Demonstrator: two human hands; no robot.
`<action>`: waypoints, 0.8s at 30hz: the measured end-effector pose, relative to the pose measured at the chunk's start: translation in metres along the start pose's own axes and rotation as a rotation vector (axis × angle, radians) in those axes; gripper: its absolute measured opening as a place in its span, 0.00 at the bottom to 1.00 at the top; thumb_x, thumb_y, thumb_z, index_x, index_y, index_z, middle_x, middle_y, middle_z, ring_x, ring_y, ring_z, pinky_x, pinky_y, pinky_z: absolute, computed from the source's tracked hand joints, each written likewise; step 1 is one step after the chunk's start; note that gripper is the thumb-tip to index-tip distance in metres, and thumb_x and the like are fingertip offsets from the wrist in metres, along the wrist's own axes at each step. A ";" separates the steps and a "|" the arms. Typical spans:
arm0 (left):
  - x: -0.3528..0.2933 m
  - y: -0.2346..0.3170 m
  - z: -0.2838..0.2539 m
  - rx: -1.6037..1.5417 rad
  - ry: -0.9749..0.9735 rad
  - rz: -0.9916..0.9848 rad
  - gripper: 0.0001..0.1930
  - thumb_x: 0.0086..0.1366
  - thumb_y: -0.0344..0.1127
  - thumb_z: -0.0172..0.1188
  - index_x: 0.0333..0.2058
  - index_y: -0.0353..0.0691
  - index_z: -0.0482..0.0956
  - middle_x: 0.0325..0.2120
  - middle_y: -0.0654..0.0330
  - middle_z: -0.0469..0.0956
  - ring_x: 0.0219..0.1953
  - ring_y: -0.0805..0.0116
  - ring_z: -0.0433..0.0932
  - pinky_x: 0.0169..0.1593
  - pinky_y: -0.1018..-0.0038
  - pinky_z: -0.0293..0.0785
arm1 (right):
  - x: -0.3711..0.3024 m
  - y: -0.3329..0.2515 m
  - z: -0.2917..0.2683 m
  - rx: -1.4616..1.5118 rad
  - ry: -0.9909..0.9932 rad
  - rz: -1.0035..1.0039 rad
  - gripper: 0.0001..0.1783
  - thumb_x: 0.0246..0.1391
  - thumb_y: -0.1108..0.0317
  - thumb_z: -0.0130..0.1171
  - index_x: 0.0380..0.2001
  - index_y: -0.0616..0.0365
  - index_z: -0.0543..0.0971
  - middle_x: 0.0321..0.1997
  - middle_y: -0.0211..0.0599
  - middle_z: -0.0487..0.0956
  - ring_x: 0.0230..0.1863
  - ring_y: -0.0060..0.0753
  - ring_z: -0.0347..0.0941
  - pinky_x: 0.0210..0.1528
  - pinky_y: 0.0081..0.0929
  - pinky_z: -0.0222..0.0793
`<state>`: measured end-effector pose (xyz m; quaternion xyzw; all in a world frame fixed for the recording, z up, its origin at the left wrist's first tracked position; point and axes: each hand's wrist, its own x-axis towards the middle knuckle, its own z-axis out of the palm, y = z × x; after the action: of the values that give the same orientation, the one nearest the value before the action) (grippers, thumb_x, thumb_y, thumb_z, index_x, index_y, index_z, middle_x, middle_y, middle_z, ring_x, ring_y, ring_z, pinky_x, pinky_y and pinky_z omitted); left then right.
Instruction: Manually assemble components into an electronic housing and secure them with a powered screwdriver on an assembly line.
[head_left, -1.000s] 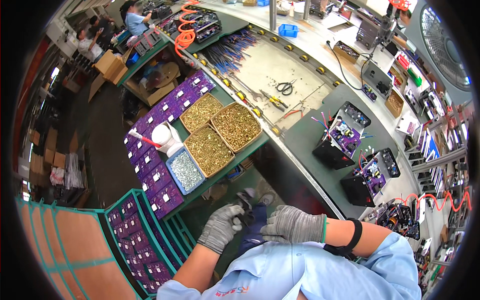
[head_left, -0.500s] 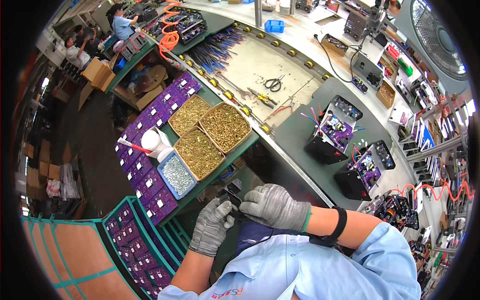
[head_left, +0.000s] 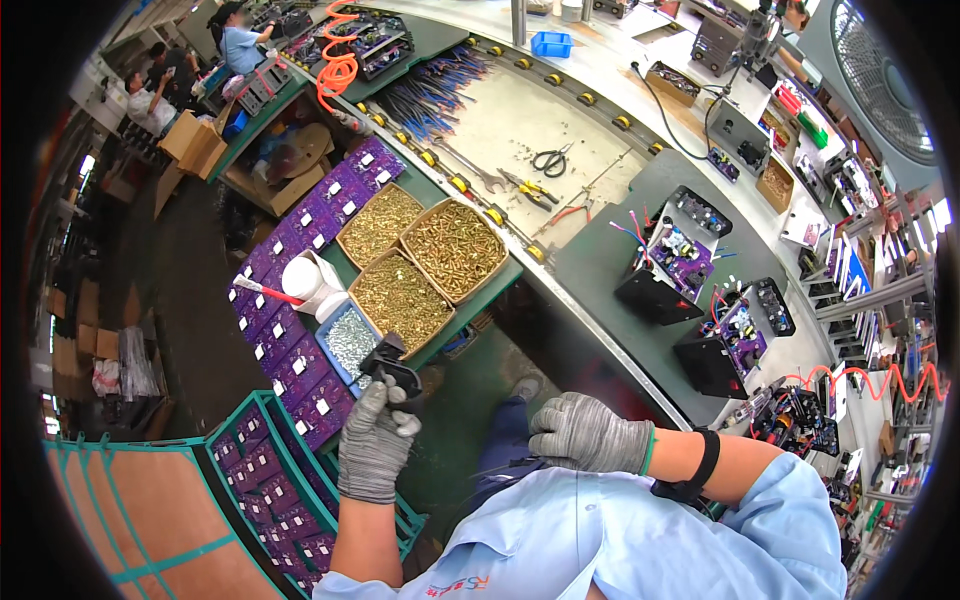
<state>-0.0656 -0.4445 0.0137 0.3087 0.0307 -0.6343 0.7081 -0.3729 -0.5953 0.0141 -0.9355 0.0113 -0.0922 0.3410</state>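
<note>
My left hand (head_left: 374, 448), in a grey knit glove, pinches a black moulded part (head_left: 400, 378). The part hangs by the near edge of a blue bin (head_left: 330, 352) of small silver screws. My right hand (head_left: 588, 434), gloved the same way, is closed in front of my shirt. Thin dark strands show beside its fingers; whether it grips them I cannot make out. Beyond my left hand, brass-coloured screws fill several open boxes (head_left: 400, 303). A white tub (head_left: 300, 278) and a red-and-white brush-like tool (head_left: 266, 290) are beside them.
Purple circuit boards (head_left: 285, 358) cover the left side of the bench, with more in a green rack (head_left: 250, 455). Two black open-topped units (head_left: 655, 290) with wires stand on the right-hand bench. Pliers (head_left: 528, 190) and scissors (head_left: 550, 162) lie across the roller rail. Other people work far left.
My hands have moved apart. The left has carried the black part forward and left toward the screw bins; the right has drawn back to the right.
</note>
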 end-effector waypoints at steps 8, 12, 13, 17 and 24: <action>-0.007 -0.018 0.025 0.434 0.015 0.040 0.07 0.70 0.33 0.61 0.43 0.38 0.78 0.32 0.62 0.83 0.31 0.74 0.79 0.33 0.74 0.75 | -0.003 -0.002 0.005 0.079 0.159 -0.014 0.12 0.51 0.71 0.65 0.40 0.55 0.80 0.48 0.43 0.78 0.42 0.49 0.80 0.43 0.42 0.79; -0.014 -0.034 0.034 1.080 0.091 -0.011 0.09 0.69 0.36 0.58 0.42 0.37 0.76 0.29 0.63 0.80 0.30 0.78 0.75 0.35 0.80 0.70 | -0.001 -0.003 0.000 0.185 0.270 0.045 0.12 0.53 0.71 0.68 0.40 0.54 0.79 0.50 0.43 0.79 0.44 0.49 0.81 0.44 0.41 0.80; -0.016 -0.041 0.035 1.066 0.086 -0.036 0.11 0.70 0.36 0.57 0.44 0.35 0.76 0.29 0.63 0.79 0.32 0.78 0.75 0.38 0.80 0.71 | -0.001 -0.004 -0.002 0.199 0.292 0.085 0.11 0.55 0.70 0.68 0.41 0.54 0.79 0.49 0.43 0.80 0.44 0.49 0.81 0.44 0.40 0.80; -0.018 -0.065 0.023 0.900 0.069 -0.073 0.15 0.69 0.42 0.59 0.44 0.34 0.77 0.28 0.62 0.79 0.31 0.74 0.77 0.42 0.74 0.76 | -0.002 -0.010 -0.004 0.283 0.283 0.206 0.11 0.57 0.67 0.68 0.42 0.55 0.79 0.39 0.40 0.83 0.40 0.47 0.83 0.42 0.38 0.80; -0.012 -0.068 0.018 1.038 -0.054 -0.229 0.18 0.69 0.47 0.61 0.44 0.35 0.79 0.32 0.62 0.83 0.35 0.73 0.79 0.42 0.77 0.75 | -0.002 -0.019 -0.007 0.522 0.230 0.480 0.10 0.58 0.70 0.67 0.43 0.57 0.80 0.36 0.41 0.84 0.36 0.44 0.84 0.41 0.34 0.80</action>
<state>-0.1368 -0.4435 0.0064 0.5966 -0.2721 -0.6471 0.3890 -0.3764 -0.5848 0.0309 -0.7711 0.2448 -0.1141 0.5766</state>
